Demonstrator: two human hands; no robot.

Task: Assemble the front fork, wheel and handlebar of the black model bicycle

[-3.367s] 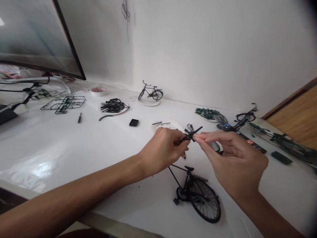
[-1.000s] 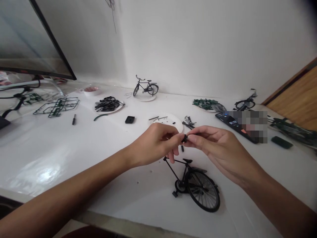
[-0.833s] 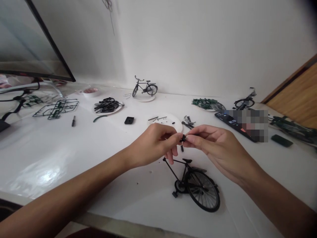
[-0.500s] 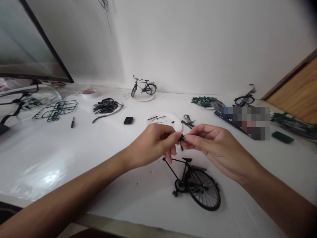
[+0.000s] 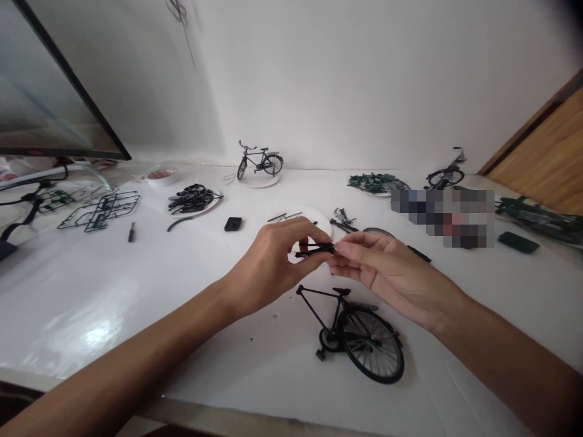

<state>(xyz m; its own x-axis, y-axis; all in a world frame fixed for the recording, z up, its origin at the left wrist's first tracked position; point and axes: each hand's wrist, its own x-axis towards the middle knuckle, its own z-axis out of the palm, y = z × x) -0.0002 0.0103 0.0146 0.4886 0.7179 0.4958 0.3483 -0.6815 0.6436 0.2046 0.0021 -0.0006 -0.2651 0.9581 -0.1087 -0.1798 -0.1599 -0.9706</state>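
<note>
My left hand (image 5: 268, 267) and my right hand (image 5: 387, 273) meet above the white table (image 5: 136, 291), both pinching a small black bicycle part (image 5: 314, 248), a thin fork-like piece lying level between the fingertips. Directly below the hands lies a partly built black model bicycle (image 5: 359, 340) with a frame, a saddle and one rear wheel; no front wheel is on it. A white paper plate (image 5: 319, 221) with small black pieces sits just behind my hands.
A finished model bicycle (image 5: 260, 162) stands at the wall. A plate of black parts (image 5: 194, 198), green sprues (image 5: 100, 209), a screwdriver (image 5: 131, 231), a black block (image 5: 232, 224), a plate of green parts (image 5: 376, 182), another bicycle (image 5: 446, 175) and a monitor (image 5: 50, 91) surround the spot.
The part has been turned between my fingers from end-on to lying level, showing its length. Both hands rose slightly and the view tilted, bringing a loose wheel into sight behind my right hand.
</note>
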